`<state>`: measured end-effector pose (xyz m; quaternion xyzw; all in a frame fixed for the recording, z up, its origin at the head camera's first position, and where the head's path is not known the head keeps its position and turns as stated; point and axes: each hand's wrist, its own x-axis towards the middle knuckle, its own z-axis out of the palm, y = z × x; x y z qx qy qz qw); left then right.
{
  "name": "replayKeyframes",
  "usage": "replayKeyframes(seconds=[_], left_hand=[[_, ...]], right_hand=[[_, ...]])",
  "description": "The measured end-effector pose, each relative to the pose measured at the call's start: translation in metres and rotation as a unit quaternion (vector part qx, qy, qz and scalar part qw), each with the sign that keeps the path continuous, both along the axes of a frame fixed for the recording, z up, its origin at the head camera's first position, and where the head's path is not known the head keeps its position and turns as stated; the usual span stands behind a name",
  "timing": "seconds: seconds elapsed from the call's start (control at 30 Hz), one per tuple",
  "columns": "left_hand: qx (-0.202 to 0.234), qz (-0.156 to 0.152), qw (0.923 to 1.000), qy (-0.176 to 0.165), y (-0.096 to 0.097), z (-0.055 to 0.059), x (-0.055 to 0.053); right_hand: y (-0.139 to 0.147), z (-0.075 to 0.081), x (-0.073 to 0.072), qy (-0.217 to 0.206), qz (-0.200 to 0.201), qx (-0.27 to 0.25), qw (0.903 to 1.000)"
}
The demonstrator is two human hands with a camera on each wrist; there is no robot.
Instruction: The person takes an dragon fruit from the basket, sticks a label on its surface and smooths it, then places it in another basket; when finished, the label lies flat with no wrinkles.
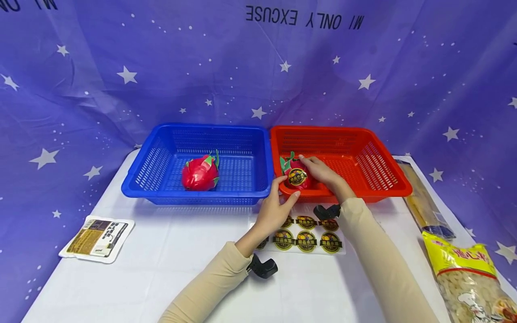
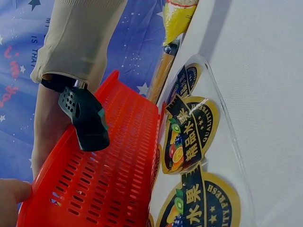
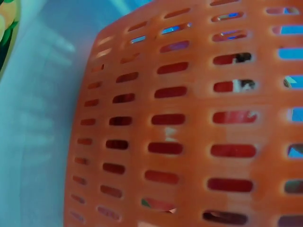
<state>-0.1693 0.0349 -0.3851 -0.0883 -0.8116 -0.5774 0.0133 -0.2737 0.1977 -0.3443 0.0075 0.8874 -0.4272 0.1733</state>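
A pink-red dragon fruit [image 1: 296, 177] with green leaf tips and a round black-and-gold sticker sits at the left end of the red basket [image 1: 379, 190]. My right hand [image 1: 325, 173] holds it from the right side, fingers over its far side. At the basket's near left corner is my left hand [image 1: 274, 211], its fingers and thumb spread across the rim close to the fruit. In the left wrist view, one fingertip [image 2: 14, 191] touches the red rim. Only the basket's slotted wall [image 3: 189, 137] fills the right wrist view; the right hand is hidden there.
Left of the red basket stands a blue basket [image 1: 198, 194] with another dragon fruit [image 1: 200, 173] inside. A sheet of stickers [image 1: 307, 241] lies in front. A flat package [image 1: 97, 238] is at left; a long packet [image 1: 426, 199] and a yellow-topped bag [image 1: 468, 282] are at right.
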Motion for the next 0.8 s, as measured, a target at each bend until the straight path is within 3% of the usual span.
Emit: replayKeyframes(seconds=[0.13,0.27,0.33,0.4,0.47,0.57,0.7,0.8], left_hand=[[-0.007,0.006,1.0,0.004,0.0,0.0,0.0],[-0.031,0.017,0.9994,0.006,-0.001,0.0,0.0],[-0.04,0.021,0.999,0.005,-0.001,0.0,0.0],[-0.04,0.019,0.999,0.004,-0.002,0.0,0.001],[-0.042,0.01,0.9991,0.003,-0.004,0.0,0.002],[-0.039,-0.015,0.9991,-0.004,-0.008,0.0,0.004],[-0.046,-0.045,0.9979,0.0,-0.015,0.001,0.013],[-0.062,-0.059,0.9963,0.006,-0.022,0.004,0.025]], right_hand=[[0.001,0.002,0.001,0.05,-0.017,0.0,0.9986],[0.001,0.004,0.001,0.1,-0.06,-0.015,0.9931],[0.001,0.006,0.001,0.123,-0.081,-0.037,0.9884],[0.0,0.007,0.003,0.131,-0.1,-0.094,0.9818],[0.0,0.009,0.006,0.121,-0.118,-0.161,0.9725],[0.0,0.014,0.014,0.089,-0.152,-0.29,0.9406],[0.0,0.018,0.025,0.084,-0.173,-0.376,0.9064],[-0.004,0.018,0.032,0.118,-0.182,-0.36,0.9074]])
